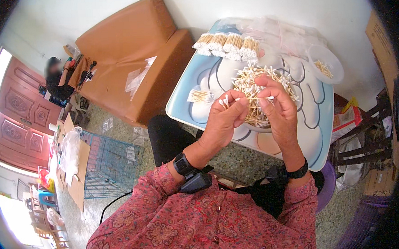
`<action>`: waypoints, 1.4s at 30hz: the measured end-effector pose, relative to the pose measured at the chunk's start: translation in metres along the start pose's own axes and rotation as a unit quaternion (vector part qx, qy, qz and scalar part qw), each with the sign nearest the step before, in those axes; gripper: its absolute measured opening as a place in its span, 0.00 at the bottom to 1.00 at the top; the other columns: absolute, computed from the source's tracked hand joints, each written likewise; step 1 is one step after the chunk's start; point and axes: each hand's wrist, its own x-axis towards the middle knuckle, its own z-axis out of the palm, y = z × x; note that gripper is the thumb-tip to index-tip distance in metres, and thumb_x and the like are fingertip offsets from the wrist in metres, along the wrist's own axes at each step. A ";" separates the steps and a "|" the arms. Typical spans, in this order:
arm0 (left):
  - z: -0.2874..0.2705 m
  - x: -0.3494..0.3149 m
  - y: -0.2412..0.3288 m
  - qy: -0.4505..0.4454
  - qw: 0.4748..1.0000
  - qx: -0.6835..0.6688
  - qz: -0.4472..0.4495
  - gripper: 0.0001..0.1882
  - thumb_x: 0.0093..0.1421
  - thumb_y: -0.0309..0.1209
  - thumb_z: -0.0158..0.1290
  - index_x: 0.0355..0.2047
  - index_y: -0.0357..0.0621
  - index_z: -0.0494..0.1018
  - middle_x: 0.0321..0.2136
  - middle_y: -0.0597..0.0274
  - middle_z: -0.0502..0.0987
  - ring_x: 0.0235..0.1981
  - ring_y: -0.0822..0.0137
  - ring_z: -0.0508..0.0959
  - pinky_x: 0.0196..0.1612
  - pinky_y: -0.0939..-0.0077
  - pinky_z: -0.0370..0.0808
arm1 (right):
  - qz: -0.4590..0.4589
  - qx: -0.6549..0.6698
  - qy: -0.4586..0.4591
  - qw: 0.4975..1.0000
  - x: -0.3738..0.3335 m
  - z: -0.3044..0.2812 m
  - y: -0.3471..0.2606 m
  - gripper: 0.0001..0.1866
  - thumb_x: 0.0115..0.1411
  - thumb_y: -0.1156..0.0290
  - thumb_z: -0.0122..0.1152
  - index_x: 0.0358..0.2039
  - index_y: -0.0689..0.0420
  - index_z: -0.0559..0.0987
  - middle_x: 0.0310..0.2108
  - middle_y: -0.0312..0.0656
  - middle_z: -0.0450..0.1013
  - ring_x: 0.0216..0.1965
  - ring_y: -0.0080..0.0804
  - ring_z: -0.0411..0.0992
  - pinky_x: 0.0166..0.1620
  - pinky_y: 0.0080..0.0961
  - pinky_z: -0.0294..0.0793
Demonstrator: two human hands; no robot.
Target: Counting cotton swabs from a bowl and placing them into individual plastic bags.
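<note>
My left hand (228, 116) is closed, with several white swab tips sticking up between thumb and fingers. My right hand (278, 111) pinches a cotton swab (253, 98) that lies level between both hands, its white tip by the right thumb. Both hands are above a round bowl (259, 130) heaped with loose cotton swabs (246, 79). Left of the bowl lies a small clear packet of swabs (200, 96). At the table's far left edge stand several bundles of swabs (226, 45). A white round dish (338, 70) at the right holds a few swabs.
The light blue table (320, 138) has a cartoon print. Clear plastic bags (285, 36) lie along its back. A brown sofa (128, 51) stands to the left, with a person (58, 82) beyond it. A wire cage (109, 165) and cardboard (78, 162) are on the left; a purple tub (327, 185) is at right.
</note>
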 end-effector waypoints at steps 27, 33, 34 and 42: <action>0.000 -0.003 -0.004 0.011 0.998 0.018 0.063 0.04 0.58 0.23 0.48 0.33 0.42 0.64 0.20 0.69 0.66 0.17 0.81 0.58 0.17 0.88 0.54 | 0.026 0.047 0.006 0.999 -0.001 0.005 -0.002 0.04 0.53 0.80 0.54 0.30 0.59 0.73 0.45 0.42 0.69 0.55 0.35 0.61 0.58 0.31 0.54; -0.002 -0.004 -0.006 -0.002 0.997 0.027 0.067 0.04 0.58 0.23 0.48 0.33 0.43 0.64 0.20 0.69 0.65 0.17 0.81 0.58 0.17 0.88 0.54 | 0.012 0.038 0.009 0.999 0.000 0.005 -0.004 0.04 0.54 0.79 0.54 0.31 0.58 0.73 0.44 0.42 0.70 0.54 0.35 0.62 0.58 0.31 0.55; -0.003 -0.004 -0.007 -0.007 0.997 0.026 0.069 0.04 0.58 0.23 0.48 0.33 0.43 0.64 0.20 0.70 0.65 0.17 0.81 0.58 0.17 0.88 0.54 | 0.012 0.039 0.008 0.999 0.000 0.006 -0.004 0.04 0.54 0.79 0.54 0.31 0.58 0.73 0.44 0.42 0.70 0.54 0.35 0.62 0.58 0.31 0.55; -0.001 -0.005 -0.013 -0.011 0.999 0.015 0.035 0.04 0.58 0.23 0.48 0.33 0.45 0.65 0.19 0.71 0.64 0.17 0.81 0.58 0.17 0.88 0.53 | 0.056 0.114 0.039 0.991 -0.002 0.007 -0.009 0.07 0.56 0.79 0.51 0.36 0.61 0.70 0.39 0.43 0.70 0.45 0.29 0.68 0.52 0.26 0.63</action>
